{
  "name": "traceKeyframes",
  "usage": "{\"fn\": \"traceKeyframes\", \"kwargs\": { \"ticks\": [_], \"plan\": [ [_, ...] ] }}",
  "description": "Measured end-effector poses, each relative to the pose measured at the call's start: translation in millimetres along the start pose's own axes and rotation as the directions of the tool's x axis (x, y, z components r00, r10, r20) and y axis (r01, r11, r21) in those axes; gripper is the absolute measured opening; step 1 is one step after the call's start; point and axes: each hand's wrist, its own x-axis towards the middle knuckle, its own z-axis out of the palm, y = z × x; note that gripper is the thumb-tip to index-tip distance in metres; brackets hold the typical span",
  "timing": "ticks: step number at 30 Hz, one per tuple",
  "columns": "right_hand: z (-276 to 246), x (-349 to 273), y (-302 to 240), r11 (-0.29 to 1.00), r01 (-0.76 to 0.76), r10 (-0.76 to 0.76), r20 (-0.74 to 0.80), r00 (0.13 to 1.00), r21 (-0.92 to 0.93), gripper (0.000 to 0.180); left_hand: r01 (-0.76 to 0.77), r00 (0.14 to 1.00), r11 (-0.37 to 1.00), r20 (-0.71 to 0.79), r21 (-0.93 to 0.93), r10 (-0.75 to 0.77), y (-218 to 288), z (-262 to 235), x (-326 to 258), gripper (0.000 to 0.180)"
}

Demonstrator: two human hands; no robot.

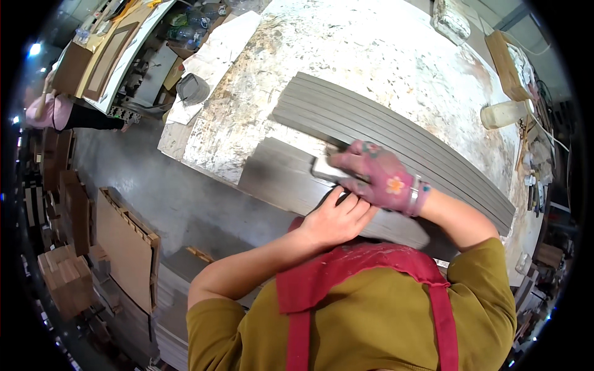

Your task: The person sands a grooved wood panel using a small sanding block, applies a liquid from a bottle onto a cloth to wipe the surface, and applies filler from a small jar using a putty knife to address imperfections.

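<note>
My right hand (380, 176), in a pink flowered glove, is closed around a small white block with dark edges (324, 169), mostly hidden by the glove and a little blurred. The block sits over a flat grey board (272, 170) lying along the near edge of the worktable. My bare left hand (339, 216) is just below the glove, its fingers bent and together over the same board. A dark edge shows by those fingertips, and what they grip is hidden. Just beyond lies a row of long grey strips (383, 123), side by side.
The paint-stained worktable (371, 37) carries a cloudy jar (504, 114) at right and a grey cup (193, 89) on white paper at left. Brown panels (127, 247) lean on the floor at left. Another person (55, 112) stands by a far bench.
</note>
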Motion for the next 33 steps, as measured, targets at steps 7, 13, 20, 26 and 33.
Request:
{"fn": "traceKeyframes", "kwargs": {
  "ticks": [7,13,20,26,33],
  "plan": [
    [37.0,117.2,-21.4,0.987,0.116,-0.121,-0.037,0.992,-0.111,0.036,-0.009,1.0,1.0,-0.001,-0.003,0.009,2.6,1.9,-0.8,0.035],
    [14.5,63.7,-17.4,0.999,0.027,-0.027,-0.009,1.0,-0.042,0.035,0.008,1.0,1.0,-0.022,-0.012,-0.008,-1.4,-2.6,0.3,0.035],
    [32.3,117.4,-12.3,0.993,0.008,-0.018,-0.082,0.996,-0.12,0.031,-0.029,0.998,0.998,0.052,-0.061,0.032,1.1,-2.9,5.2,0.038],
    [-23.4,35.1,42.9,0.929,0.006,0.104,-0.279,0.955,0.369,0.039,0.004,0.987,0.992,0.161,-0.128,0.016,-3.7,-8.5,6.3,0.042],
    [-17.8,-55.0,38.2,0.954,-0.144,0.201,-0.204,0.958,0.262,0.037,-0.062,0.97,0.992,0.23,-0.108,0.085,-7.0,-10.8,12.4,0.035]
  ]
}}
